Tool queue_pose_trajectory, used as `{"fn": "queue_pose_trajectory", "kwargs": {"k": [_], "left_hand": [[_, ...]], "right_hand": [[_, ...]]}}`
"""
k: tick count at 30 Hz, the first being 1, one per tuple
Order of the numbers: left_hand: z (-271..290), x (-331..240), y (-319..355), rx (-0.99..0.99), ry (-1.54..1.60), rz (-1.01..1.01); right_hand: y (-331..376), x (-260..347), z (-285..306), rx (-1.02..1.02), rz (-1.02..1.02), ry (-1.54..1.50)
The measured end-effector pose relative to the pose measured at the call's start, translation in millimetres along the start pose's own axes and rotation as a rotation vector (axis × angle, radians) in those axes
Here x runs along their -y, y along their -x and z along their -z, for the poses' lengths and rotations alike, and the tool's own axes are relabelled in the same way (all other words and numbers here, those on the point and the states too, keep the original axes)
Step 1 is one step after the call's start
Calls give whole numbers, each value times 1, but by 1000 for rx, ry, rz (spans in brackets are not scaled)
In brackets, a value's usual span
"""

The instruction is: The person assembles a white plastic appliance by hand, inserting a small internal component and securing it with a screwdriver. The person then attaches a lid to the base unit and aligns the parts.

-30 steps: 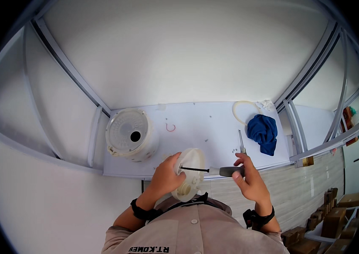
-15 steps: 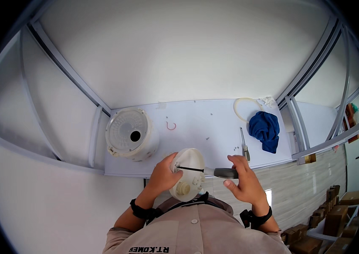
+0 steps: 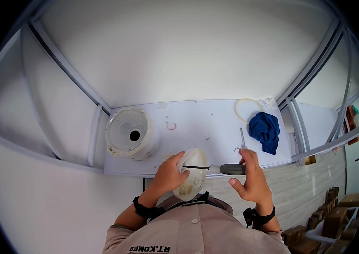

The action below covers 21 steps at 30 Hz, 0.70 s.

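A white round plastic part (image 3: 192,175) is being clasped by the left hand (image 3: 169,173) while a grey-handled screwdriver (image 3: 217,169), grasped by the right hand (image 3: 251,180), is being driven sideways into it, so the tip is at risk of slipping toward the holding fingers.

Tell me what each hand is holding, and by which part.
The left hand grips the round white plastic part by its rim. The right hand holds the screwdriver by its grey handle.

Housing (image 3: 132,133) left on table (image 3: 200,122), cloth (image 3: 265,130) right.
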<state>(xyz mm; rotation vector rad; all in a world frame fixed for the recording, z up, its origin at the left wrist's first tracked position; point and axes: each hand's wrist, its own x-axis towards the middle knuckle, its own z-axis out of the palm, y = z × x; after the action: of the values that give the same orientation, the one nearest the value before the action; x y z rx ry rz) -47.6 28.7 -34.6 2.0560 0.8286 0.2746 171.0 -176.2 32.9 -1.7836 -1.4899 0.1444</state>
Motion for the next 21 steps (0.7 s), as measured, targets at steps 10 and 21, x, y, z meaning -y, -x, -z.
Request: {"fn": "queue_pose_trajectory", "kwargs": {"k": [10,21], "left_hand": [[-5,-7,-3,22,9,18],[-6,-10,-9,29,47,43]], "right_hand": [[17,-24,-3,90,-93,169],[12,-26,-6,5,65,-136]]}}
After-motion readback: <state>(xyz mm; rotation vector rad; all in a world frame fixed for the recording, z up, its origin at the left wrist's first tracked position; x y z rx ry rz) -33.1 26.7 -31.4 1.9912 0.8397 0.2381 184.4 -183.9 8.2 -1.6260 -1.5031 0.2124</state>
